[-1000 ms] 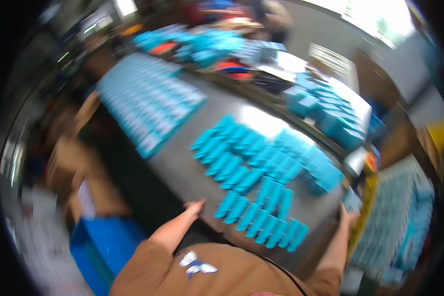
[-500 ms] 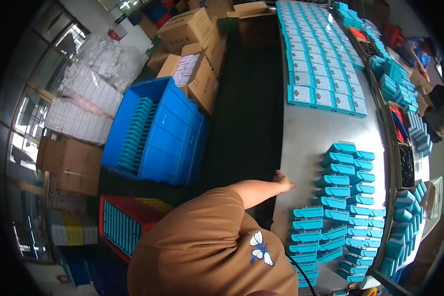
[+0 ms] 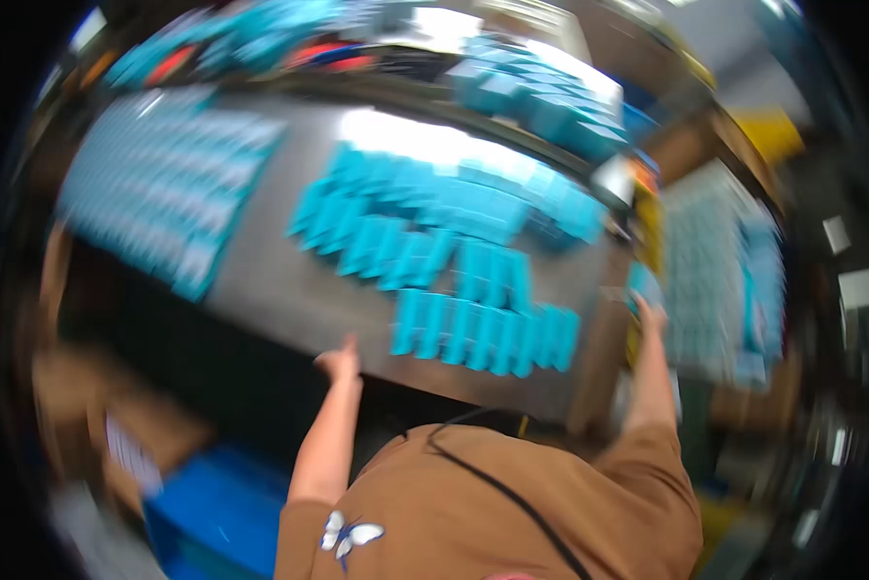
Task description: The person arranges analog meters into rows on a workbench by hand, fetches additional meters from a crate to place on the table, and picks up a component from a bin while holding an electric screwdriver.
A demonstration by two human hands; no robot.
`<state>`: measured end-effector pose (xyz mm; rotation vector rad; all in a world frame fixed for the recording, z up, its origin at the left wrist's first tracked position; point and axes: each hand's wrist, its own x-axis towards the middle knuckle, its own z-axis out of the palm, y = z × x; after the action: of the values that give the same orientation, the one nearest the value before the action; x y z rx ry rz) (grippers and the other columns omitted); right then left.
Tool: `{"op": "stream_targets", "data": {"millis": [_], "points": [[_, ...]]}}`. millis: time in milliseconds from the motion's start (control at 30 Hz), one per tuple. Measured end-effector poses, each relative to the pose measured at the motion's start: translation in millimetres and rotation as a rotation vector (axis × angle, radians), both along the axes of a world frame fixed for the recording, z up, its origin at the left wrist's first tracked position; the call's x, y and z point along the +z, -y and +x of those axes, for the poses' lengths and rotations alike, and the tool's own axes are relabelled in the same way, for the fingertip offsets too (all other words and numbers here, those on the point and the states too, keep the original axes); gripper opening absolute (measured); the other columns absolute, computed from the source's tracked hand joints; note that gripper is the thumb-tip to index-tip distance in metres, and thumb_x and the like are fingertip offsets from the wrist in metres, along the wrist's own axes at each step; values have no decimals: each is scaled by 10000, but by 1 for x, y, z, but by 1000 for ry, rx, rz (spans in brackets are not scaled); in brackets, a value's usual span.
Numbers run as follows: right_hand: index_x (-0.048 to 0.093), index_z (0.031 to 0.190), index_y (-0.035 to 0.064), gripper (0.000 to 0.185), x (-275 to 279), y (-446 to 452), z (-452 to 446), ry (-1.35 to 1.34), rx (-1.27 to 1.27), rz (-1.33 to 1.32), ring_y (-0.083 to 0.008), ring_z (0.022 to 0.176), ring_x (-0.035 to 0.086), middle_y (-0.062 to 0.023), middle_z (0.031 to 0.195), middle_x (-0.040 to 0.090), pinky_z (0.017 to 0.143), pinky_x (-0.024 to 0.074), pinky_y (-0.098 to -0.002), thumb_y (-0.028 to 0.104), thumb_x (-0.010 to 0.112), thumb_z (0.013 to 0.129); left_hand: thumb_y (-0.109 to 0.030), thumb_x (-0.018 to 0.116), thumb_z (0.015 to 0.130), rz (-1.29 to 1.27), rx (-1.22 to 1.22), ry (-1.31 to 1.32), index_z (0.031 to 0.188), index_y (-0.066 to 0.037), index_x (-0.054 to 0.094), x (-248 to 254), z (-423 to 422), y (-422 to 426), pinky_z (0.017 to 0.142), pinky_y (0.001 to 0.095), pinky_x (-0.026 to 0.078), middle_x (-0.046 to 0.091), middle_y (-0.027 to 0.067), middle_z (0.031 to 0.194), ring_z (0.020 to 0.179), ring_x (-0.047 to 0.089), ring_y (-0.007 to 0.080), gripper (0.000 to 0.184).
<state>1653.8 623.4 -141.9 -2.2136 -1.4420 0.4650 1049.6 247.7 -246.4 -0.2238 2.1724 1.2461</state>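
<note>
Your right hand (image 3: 650, 311) closed on a teal case (image 3: 644, 282) beside a blurred pale stack (image 3: 707, 275), your left hand (image 3: 341, 362) open, unloaded, at the table (image 3: 270, 295) edge, teal rows (image 3: 488, 333) between, blue bin (image 3: 217, 512) lower left, filled carton (image 3: 115, 483) adjacent.

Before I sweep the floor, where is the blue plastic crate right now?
In the head view, the blue plastic crate is at lower left, left of the person's left forearm and beside a cardboard box.

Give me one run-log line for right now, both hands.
left hand: empty, at table edge | right hand: holding teal-and-white piece | teal pieces: grouped on table | view: blurred
</note>
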Motion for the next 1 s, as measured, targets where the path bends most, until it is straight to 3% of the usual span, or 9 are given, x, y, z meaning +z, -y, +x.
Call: {"op": "stream_targets", "data": {"millis": [67,133,167,200,233,667,733,867,1000], "points": [[659,1131,-51,757,24,50,-19,-300,-7,161,-288,973,658,-169,1087,688,835,524,-415,436,879,594,-274,841,783,25,-12,100,923,89,565,-18,-12,4,691,381,522,632,122,907,745,567,199,477],[618,1106,-40,748,53,116,-14,-227,2,224,-278,909,654,-158,1013,679,805,527,-410,409,892,576,-242,766,861,285,-2,275,980,86,611,19,-10,8,602,376,570,670,122,938,747,665,221,382],[651,1090,-30,729,41,145,-2,30,-81,262,-272,940,671,-192,1038,692,807,534,-406,451,878,591,-230,726,896,312,-62,344,1048,71,625,16,-18,11,660,388,584,684,128,994,822,690,246,352],[517,1267,-49,958,85,189,-25,-23,-203,173,-317,1121,600,-227,1218,607,946,485,-422,481,890,562,-239,709,911,325,-108,429,1090,39,627,4,-29,13,721,396,580,685,120,1029,877,686,262,341],[373,1382,-48,1141,67,220,-5,-84,-206,146,-355,1239,508,-251,1332,509,1045,416,-433,539,881,545,-250,690,926,320,-150,452,1131,22,619,7,-32,13,783,417,571,676,119,1076,943,670,265,348],[483,1271,-24,907,23,696,-25,-451,-1036,-21,-303,1150,583,-213,1235,590,968,470,-388,429,860,582,-448,538,984,162,-578,460,1353,-66,487,-10,-77,-21,898,412,534,548,119,1350,1190,548,292,534],[485,1249,-32,900,-43,754,-8,-566,-1099,4,-307,1122,597,-215,1208,600,945,481,-386,431,861,576,-439,540,985,73,-610,434,1324,-70,501,-9,-79,-31,884,405,539,565,113,1305,1147,560,286,503],[430,1316,-43,947,19,783,-20,-557,-1124,105,-324,1187,557,-237,1259,560,995,447,-395,429,850,610,-381,579,975,136,-839,568,1235,-65,543,12,-82,-17,748,340,552,640,99,1060,917,617,215,411],[303,1450,-18,1092,71,808,20,-385,-928,177,-359,1332,414,-255,1401,429,1102,341,-431,423,853,616,-363,588,965,-130,-1013,310,1210,-63,561,14,-17,5,701,311,524,640,81,990,848,604,183,389]]}}
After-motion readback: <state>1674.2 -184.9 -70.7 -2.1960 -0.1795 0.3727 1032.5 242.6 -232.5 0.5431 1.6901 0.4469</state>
